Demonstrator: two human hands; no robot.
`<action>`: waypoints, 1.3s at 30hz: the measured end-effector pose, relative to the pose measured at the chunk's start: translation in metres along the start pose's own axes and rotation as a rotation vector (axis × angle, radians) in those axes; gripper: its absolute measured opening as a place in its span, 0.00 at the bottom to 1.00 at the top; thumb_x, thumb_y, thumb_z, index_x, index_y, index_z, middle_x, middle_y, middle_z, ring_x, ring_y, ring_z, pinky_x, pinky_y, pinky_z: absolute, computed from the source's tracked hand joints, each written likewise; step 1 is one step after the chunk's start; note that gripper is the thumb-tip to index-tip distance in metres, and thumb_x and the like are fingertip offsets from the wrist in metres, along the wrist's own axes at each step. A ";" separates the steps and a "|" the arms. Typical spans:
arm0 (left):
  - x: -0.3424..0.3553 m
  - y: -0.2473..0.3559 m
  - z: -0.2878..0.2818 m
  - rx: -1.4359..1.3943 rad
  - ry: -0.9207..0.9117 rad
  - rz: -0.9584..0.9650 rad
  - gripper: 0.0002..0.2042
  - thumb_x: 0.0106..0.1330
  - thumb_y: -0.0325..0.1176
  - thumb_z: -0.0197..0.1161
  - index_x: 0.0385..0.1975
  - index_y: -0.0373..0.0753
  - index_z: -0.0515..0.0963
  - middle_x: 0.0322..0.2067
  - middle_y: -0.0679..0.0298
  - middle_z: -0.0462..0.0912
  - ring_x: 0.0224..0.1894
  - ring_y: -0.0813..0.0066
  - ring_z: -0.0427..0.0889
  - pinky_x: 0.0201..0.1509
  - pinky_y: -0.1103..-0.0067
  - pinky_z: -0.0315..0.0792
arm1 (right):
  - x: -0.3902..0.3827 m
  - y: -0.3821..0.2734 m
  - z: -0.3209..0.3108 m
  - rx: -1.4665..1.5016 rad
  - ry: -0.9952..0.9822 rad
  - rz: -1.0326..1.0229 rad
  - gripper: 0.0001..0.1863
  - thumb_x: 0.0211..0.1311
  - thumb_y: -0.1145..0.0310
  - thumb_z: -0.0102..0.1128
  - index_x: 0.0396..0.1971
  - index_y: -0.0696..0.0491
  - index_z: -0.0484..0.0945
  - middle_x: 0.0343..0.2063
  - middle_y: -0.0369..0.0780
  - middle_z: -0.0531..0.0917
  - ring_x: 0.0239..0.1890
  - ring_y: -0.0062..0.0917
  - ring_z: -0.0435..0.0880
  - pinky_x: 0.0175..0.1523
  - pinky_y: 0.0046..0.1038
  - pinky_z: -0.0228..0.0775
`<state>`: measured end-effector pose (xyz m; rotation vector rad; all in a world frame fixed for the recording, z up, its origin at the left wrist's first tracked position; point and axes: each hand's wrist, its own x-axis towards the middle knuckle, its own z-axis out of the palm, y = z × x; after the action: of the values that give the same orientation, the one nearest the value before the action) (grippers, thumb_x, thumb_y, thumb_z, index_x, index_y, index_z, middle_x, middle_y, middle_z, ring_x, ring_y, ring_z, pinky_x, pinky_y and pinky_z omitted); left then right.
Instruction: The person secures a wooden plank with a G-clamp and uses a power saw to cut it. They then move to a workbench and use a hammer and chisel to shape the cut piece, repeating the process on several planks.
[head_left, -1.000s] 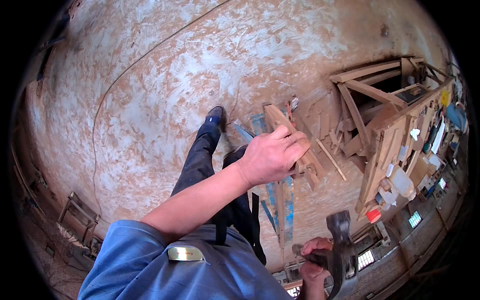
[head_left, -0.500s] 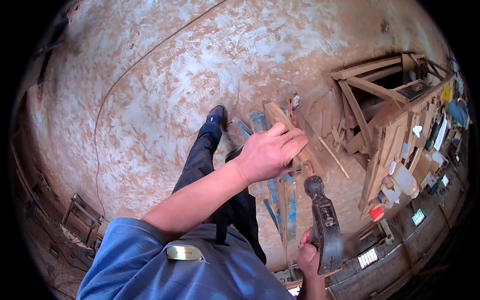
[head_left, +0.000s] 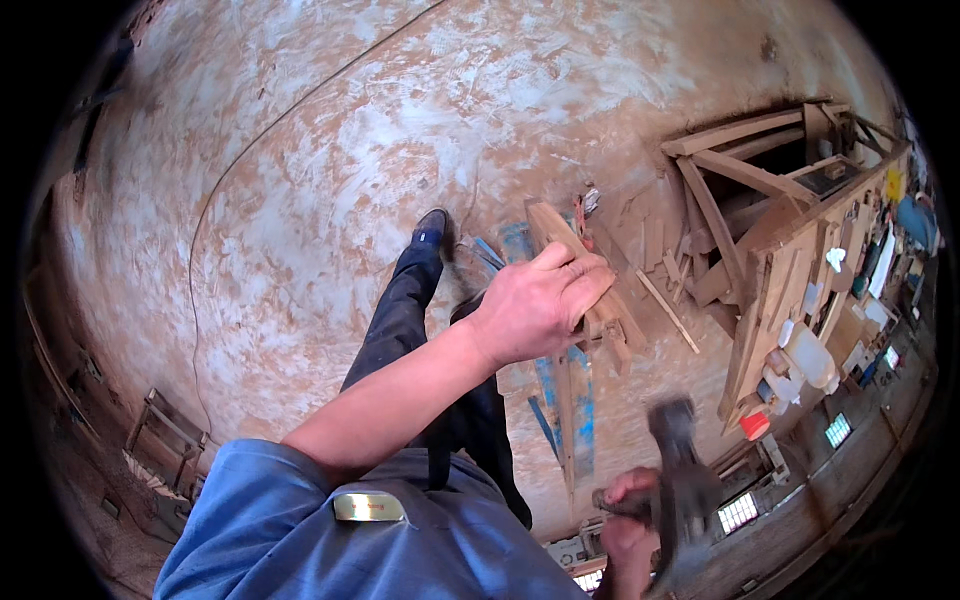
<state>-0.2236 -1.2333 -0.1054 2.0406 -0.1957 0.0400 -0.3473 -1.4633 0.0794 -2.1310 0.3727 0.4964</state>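
My left hand (head_left: 545, 308) is closed round a wooden piece (head_left: 553, 226) that slants from upper left to lower right, its far end showing beyond my fingers. A small wooden stub (head_left: 621, 352) sticks out at the near end. Under it are boards with flaking blue paint (head_left: 582, 410) and a narrow bare batten. To the lower right, my right hand (head_left: 630, 515) grips a hammer, whose dark metal head (head_left: 683, 470) is smeared by motion. The hammer is apart from the wood; most of its handle is hidden.
A wooden workbench (head_left: 750, 290) stands at the right, strewn with bottles, cloths and tools. Loose wood strips (head_left: 668, 312) lie on the floor beside it. A thin cable (head_left: 195, 270) curves across the dusty floor at left. A small wooden frame (head_left: 165, 440) stands at lower left.
The hammer has moved down and away from the near end of the wood, uncovering the stub there. My right hand moved with it. My left hand keeps its hold in the same place.
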 end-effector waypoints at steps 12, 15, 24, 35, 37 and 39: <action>0.000 -0.001 0.001 -0.010 -0.019 -0.014 0.29 0.40 0.33 0.75 0.48 0.42 0.78 0.47 0.65 0.83 0.44 0.65 0.81 0.38 0.74 0.81 | 0.014 -0.022 0.001 -0.422 -0.174 0.457 0.14 0.51 0.58 0.64 0.30 0.53 0.81 0.24 0.46 0.82 0.28 0.40 0.84 0.36 0.38 0.76; 0.002 -0.002 0.001 -0.018 -0.009 -0.001 0.29 0.40 0.33 0.75 0.48 0.42 0.78 0.47 0.65 0.83 0.44 0.66 0.81 0.38 0.74 0.81 | 0.019 -0.008 0.005 -0.482 -0.126 0.181 0.14 0.48 0.58 0.65 0.29 0.53 0.81 0.22 0.44 0.82 0.27 0.40 0.84 0.36 0.39 0.76; 0.005 -0.003 0.001 0.012 -0.037 0.004 0.28 0.41 0.32 0.74 0.48 0.42 0.78 0.48 0.64 0.83 0.43 0.65 0.81 0.38 0.75 0.81 | 0.005 0.001 -0.001 -0.367 -0.189 0.201 0.24 0.63 0.46 0.61 0.28 0.55 0.70 0.24 0.36 0.72 0.27 0.20 0.71 0.31 0.24 0.65; 0.002 -0.004 0.008 0.061 -0.053 0.061 0.30 0.37 0.27 0.74 0.49 0.42 0.79 0.50 0.63 0.83 0.44 0.62 0.82 0.41 0.72 0.81 | 0.033 -0.006 0.004 -0.316 -0.036 -0.125 0.19 0.50 0.71 0.67 0.44 0.59 0.75 0.32 0.51 0.83 0.32 0.48 0.84 0.38 0.37 0.76; 0.005 -0.004 0.014 0.052 -0.031 0.036 0.29 0.38 0.29 0.76 0.48 0.41 0.80 0.47 0.61 0.85 0.43 0.59 0.82 0.45 0.70 0.80 | 0.030 0.005 0.007 -0.234 0.069 0.070 0.19 0.48 0.71 0.71 0.42 0.59 0.78 0.30 0.48 0.83 0.30 0.44 0.85 0.36 0.35 0.76; 0.009 -0.001 0.020 0.081 -0.029 0.035 0.28 0.41 0.28 0.76 0.48 0.39 0.80 0.45 0.60 0.85 0.41 0.59 0.82 0.44 0.70 0.79 | 0.031 0.024 0.008 -0.249 0.176 0.223 0.19 0.51 0.65 0.74 0.40 0.58 0.79 0.27 0.50 0.83 0.30 0.40 0.86 0.36 0.34 0.76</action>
<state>-0.2154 -1.2520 -0.1149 2.1194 -0.2519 0.0406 -0.3324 -1.4730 0.0440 -2.3956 0.6843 0.5046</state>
